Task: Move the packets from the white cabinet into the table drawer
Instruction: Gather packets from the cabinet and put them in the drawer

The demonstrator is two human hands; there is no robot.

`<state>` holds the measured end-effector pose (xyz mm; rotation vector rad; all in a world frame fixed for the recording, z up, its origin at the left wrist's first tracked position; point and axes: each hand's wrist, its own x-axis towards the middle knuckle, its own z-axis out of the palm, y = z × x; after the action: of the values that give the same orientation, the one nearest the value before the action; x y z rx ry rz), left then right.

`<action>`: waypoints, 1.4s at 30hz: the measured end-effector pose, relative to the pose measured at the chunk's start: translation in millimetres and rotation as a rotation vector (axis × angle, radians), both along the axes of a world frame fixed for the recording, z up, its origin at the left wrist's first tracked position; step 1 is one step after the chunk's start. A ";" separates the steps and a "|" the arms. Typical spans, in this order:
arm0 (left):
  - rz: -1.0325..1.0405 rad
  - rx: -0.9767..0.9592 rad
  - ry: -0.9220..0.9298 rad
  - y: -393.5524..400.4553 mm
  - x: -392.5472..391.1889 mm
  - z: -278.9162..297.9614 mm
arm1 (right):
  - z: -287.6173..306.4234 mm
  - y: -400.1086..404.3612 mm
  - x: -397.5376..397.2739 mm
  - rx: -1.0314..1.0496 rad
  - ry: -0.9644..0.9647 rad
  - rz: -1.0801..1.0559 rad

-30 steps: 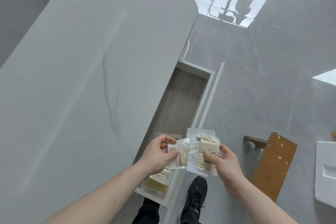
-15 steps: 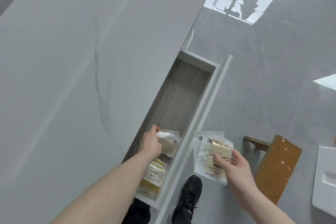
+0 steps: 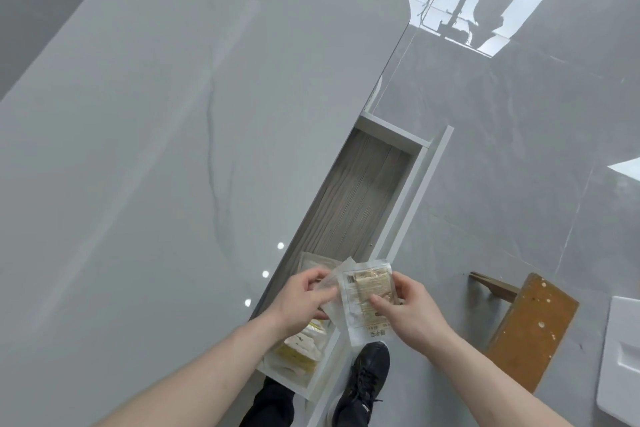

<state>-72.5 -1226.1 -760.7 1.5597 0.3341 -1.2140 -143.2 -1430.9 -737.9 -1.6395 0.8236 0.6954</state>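
Observation:
The table drawer [image 3: 398, 215] stands pulled out from under the grey table [image 3: 156, 149], showing a wood-grain floor. Several clear packets [image 3: 298, 350] with yellowish contents lie at its near end. My right hand [image 3: 407, 312] grips a stack of clear packets [image 3: 367, 295] with tan labels just above the drawer's near front edge. My left hand [image 3: 304, 298] pinches the left edge of a packet [image 3: 332, 279] in that stack. Another packet [image 3: 313, 262] lies in the drawer just beyond my fingers.
A wooden stool [image 3: 526, 326] stands on the glossy grey floor to the right of the drawer. A white object [image 3: 620, 357] sits at the right edge. My black shoe [image 3: 363, 381] is on the floor below the drawer front.
My left hand left a packet in the drawer and came back to the stack. My right hand brought the stack left, over the drawer's front edge.

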 end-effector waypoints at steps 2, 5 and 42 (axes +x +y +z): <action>-0.021 0.099 -0.074 4.2 -4.0 -7.2 | -2.5 2.3 3.2 -0.066 -0.001 0.041; 0.018 0.334 -0.149 10.2 -9.4 -24.6 | -4.0 -1.2 5.5 -0.186 -0.016 -0.027; -0.640 0.566 -0.848 99.1 4.2 46.9 | -58.3 95.5 32.7 -0.421 0.078 0.711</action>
<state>-68.3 -1127.0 -713.9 2.6391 -0.4550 -0.8059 -110.5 -1335.3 -796.1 -2.3351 0.4367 1.1327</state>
